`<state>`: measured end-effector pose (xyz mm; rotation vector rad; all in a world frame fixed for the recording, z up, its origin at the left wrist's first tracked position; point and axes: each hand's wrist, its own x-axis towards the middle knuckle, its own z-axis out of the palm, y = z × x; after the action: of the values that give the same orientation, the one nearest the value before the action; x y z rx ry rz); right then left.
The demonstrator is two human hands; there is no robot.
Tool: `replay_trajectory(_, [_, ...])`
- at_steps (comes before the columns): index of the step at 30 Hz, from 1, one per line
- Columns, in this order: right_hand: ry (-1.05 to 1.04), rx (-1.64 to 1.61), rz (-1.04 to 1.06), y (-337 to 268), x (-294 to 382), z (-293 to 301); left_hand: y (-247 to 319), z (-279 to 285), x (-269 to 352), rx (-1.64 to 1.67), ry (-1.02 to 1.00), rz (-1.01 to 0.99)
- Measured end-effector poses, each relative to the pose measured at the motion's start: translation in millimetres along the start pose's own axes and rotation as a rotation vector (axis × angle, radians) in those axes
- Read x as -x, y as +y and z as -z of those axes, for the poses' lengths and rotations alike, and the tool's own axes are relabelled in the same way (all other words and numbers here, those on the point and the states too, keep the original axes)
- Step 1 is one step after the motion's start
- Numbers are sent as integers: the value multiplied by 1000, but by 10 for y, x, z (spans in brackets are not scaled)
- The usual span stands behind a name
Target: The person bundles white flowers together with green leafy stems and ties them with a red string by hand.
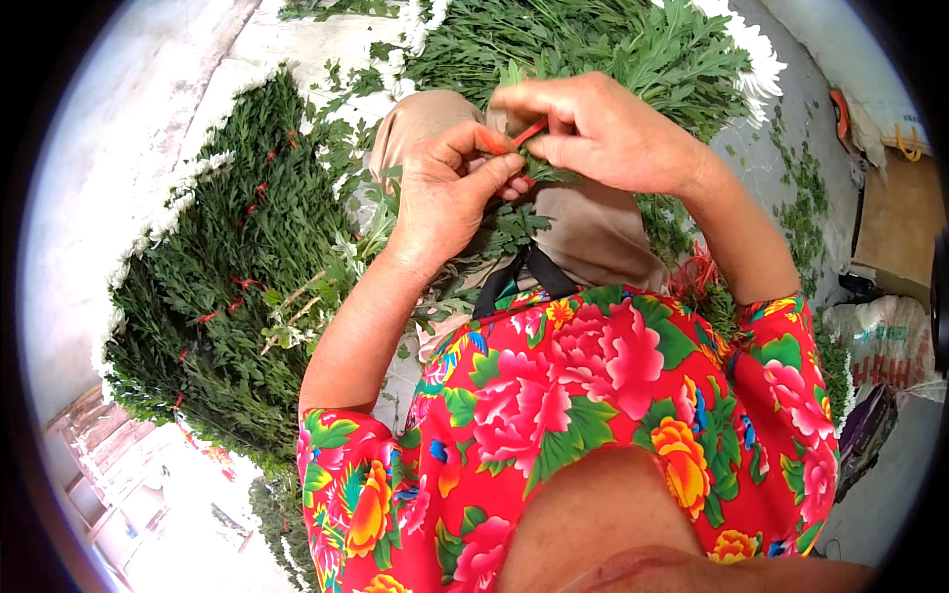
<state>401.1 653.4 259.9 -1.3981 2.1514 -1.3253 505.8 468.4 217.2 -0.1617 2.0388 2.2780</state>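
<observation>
Over my lap, my left hand [452, 181] pinches a red tie strip [529, 132] between thumb and fingers. My right hand [593, 133] is just to its right, its fingers curled at the strip's other end. Leafy green stems [549, 172] lie beneath both hands, and the strip passes over them; how far it goes round them is hidden by my fingers. A large pile of white chrysanthemums [252, 215], with red ties among the stems, lies on the left. Another heap of leafy white chrysanthemums [578, 44] lies beyond my hands.
A bunch of loose red strips [695, 270] is by my right side. Fallen leaves [804, 207] are scattered on the floor at right. Farther right stand a cardboard box [897, 222] and a woven plastic sack [882, 333]. Cut stems [296, 304] rest on the left pile.
</observation>
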Motion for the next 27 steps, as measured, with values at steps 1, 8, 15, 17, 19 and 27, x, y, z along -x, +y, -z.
replay_trajectory(1, [-38,51,57,69,8,0,11,5,-14,21,-16,2])
replay_trajectory(8, [-71,-14,62,95,121,40,137,17,-100,153,-17,134])
replay_trajectory(15, [-151,31,48,143,12,45,-82,28,-38,-422,91,-389])
replay_trajectory(17, [-67,30,-109,162,-56,11,-4,37,-28,-883,109,-717])
replay_trajectory(19, [-137,83,-27,244,-114,-13,15,10,-44,-976,119,-832])
replay_trajectory(27, [-297,15,-34,475,-306,18,-56,-74,-89,-1080,237,-915])
